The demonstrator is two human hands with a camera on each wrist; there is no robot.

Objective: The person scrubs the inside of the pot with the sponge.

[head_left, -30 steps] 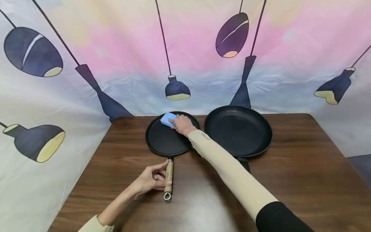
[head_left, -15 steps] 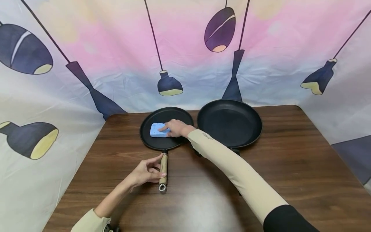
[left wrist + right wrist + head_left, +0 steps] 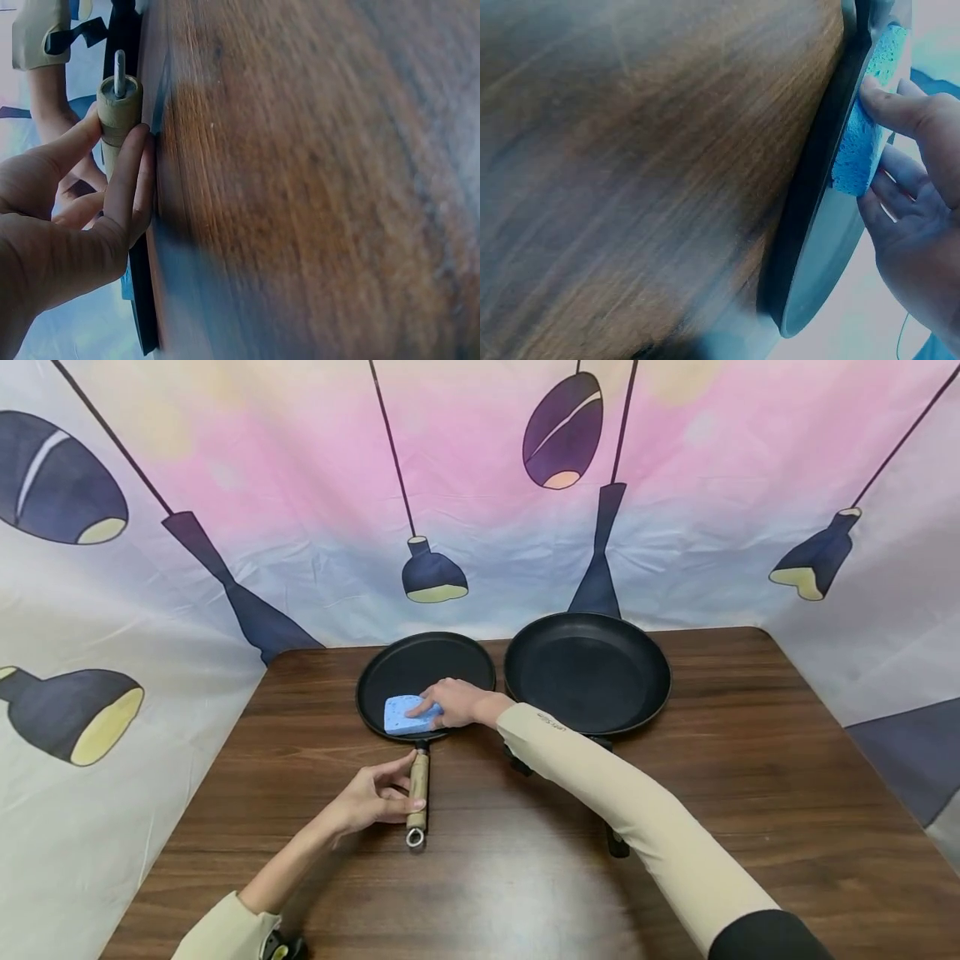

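A flat black pan (image 3: 405, 668) with a low rim lies on the table at the left. Its wooden handle (image 3: 418, 789) points toward me and ends in a metal ring. My left hand (image 3: 371, 797) pinches this handle between thumb and fingers from the left side. On the near part of the pan's surface is a light blue sponge (image 3: 401, 714). My right hand (image 3: 457, 702) holds the sponge by its right end. In the right wrist view the thumb and fingers grip the blue sponge (image 3: 866, 139) just inside the pan's rim.
A larger, deeper black frying pan (image 3: 588, 672) stands right of the flat one, its handle (image 3: 617, 842) partly hidden under my right sleeve (image 3: 622, 785). The brown wooden table (image 3: 750, 760) meets a patterned cloth backdrop (image 3: 315, 527) behind both pans.
My right hand has drawn the sponge from the pan's far side to its near edge, beside the handle. The left hand keeps its hold on the handle. The head view has shifted slightly.
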